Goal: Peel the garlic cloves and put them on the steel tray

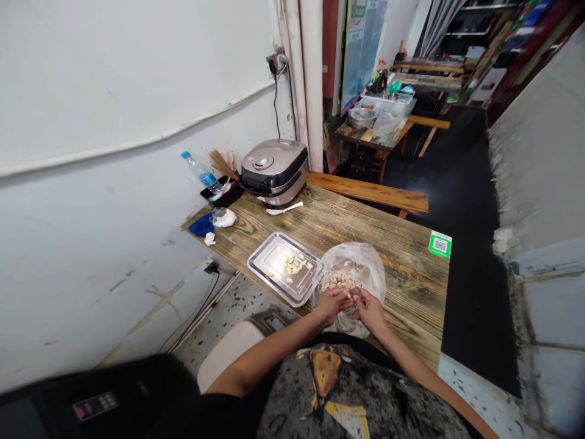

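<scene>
Above an open clear plastic bag (373,262) my two hands meet, fingertips almost together. Pinched in my left hand (333,305) is what looks like a garlic clove (350,296), partly covered by fingers. My right hand (370,311) is closed at its fingertips around a small, curved grey piece (355,291), too small to identify. Inside the bag lie many unpeeled garlic cloves (339,281) and bits of skin. Left of it, touching the bag's edge, a shallow metal tray (267,253) bears several pale peeled cloves (292,264).
A rice cooker (274,164) stands at the wooden table's (388,228) back, with a white spoon (286,208) before it. A water bottle (203,174) leans in a black holder (228,195). A blue cloth (201,225) lies by the wall; a bench (370,192) runs behind.
</scene>
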### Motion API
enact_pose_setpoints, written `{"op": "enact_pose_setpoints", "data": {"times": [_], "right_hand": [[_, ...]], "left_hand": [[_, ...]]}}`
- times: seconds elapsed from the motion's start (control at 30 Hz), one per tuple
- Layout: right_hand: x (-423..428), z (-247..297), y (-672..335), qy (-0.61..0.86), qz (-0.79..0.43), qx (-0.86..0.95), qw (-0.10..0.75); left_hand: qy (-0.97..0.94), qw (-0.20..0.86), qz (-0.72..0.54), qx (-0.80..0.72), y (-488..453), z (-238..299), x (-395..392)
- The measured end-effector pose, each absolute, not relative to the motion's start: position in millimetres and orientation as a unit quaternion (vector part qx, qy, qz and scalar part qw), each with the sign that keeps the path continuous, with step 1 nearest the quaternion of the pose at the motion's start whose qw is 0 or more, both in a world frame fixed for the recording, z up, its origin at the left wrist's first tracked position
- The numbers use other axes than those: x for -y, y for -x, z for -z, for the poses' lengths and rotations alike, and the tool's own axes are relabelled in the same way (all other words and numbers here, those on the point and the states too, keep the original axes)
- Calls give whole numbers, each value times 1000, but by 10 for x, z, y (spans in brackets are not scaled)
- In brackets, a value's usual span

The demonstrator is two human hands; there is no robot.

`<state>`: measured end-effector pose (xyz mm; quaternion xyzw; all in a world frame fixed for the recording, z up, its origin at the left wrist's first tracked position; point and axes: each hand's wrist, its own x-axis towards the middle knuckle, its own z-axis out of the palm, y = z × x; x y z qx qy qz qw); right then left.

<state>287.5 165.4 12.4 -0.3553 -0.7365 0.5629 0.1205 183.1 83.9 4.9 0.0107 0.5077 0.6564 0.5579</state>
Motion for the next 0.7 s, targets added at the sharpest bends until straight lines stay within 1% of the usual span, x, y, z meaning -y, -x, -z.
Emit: {"op": "enact_pose_setpoints", "data": {"times": [0.17,0.3,0.4,0.6,0.67,0.7], "right_hand": [[-1622,-21,-2862,371,-540,744,128],[-1610,3,-2844,413,-530,730,126],[-1603,-49,-2852,435,-546,705,124],[-1599,-146,-2871,377,-630,670,110],[-1628,-145,-2863,365,-615,692,97],[-1649,-142,-2857,367,-589,714,96]], "left_hand": [[3,545,-659,-518,-1868,1,-856],[11,538,-662,-522,-1898,-7,-871],[13,542,-663,-516,-1904,-31,-886],[11,536,-663,-522,-1876,-43,-888],[2,530,-666,-525,-1882,-38,-883],[-7,529,-666,-525,-1888,-36,-882]]}}
